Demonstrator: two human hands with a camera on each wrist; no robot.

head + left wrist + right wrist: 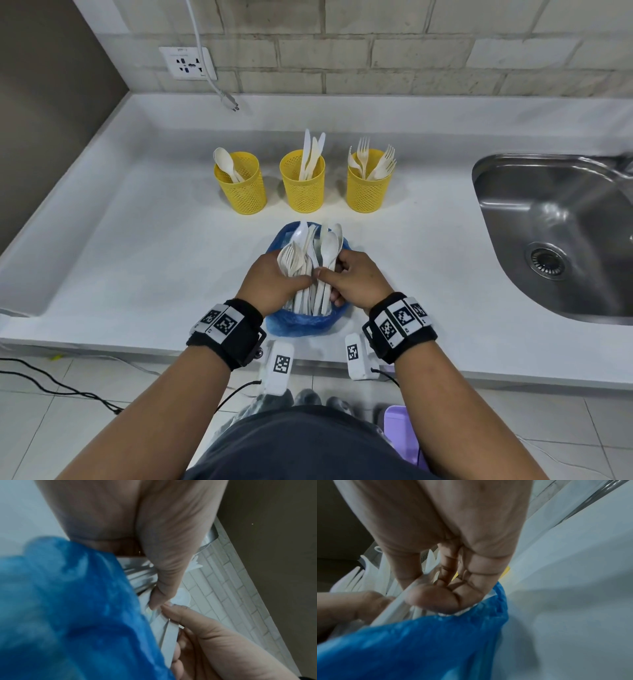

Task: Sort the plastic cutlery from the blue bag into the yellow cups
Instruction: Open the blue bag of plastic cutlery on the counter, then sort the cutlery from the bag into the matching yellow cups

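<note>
- Blue bag (298, 323) on the white counter (120, 260), near edge, mouth open, stuffed with white plastic cutlery (310, 260) sticking up and fanning toward the far side.
- Left hand (270, 279) wrapped around the left part of that bundle, fingers curled on the forks, thumb pressed across the handles.
- Right hand (356, 281) on the right part of the bundle, thumb and fingers pinching a handle or two; exactly which piece, can't tell. Thumb tips of both hands nearly touching in the middle.
- Same story up close from the left wrist: bag (68, 608) in front, thumb on the handles (164, 632).
- Right wrist view: fingers (436, 597) curled tight on a handle just above the bag's rim (496, 599).
- Three yellow cups in a row farther back, well apart from the bag: left cup (241, 185) with spoons, middle cup (303, 183) with knives, right cup (368, 183) with forks.
- Steel sink (561, 236) off to the right, socket (188, 63) on the far brick wall with a loose cable (205, 58) dangling past it.
</note>
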